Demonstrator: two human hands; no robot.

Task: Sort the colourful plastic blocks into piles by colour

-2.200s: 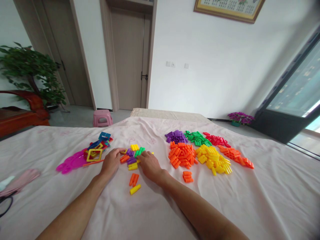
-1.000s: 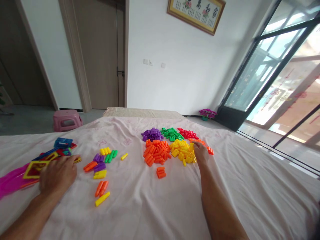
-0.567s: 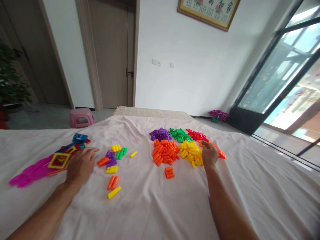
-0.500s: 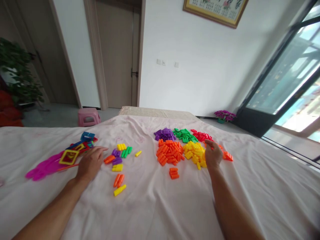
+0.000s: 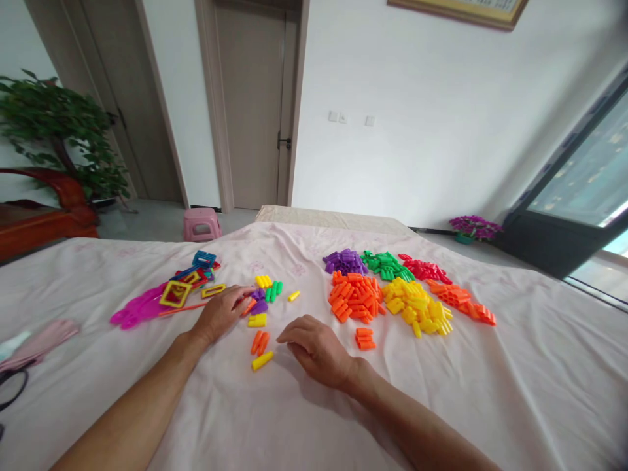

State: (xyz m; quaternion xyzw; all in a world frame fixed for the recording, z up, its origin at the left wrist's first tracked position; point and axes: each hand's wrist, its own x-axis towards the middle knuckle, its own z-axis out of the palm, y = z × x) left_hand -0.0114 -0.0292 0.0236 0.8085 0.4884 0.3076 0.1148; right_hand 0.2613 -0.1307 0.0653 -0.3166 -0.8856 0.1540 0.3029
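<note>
My left hand reaches to the small mixed group of pieces, its fingertips at an orange piece beside purple ones; whether it grips the piece is not clear. My right hand is over the cloth, fingers bent and angled left, near a pair of orange pieces and a yellow piece. What its fingers may hold is hidden. Behind it to the right lie heaps of orange, yellow, purple, green and red pieces.
Magenta, yellow-framed and blue flat toys lie left of my left hand. Three joined orange pieces sit before the orange heap. More orange pieces are at the right. A pink cloth item lies far left.
My right hand has moved left from the yellow heap to near the small group. My left hand has moved right onto that group's edge. The view has shifted left.
</note>
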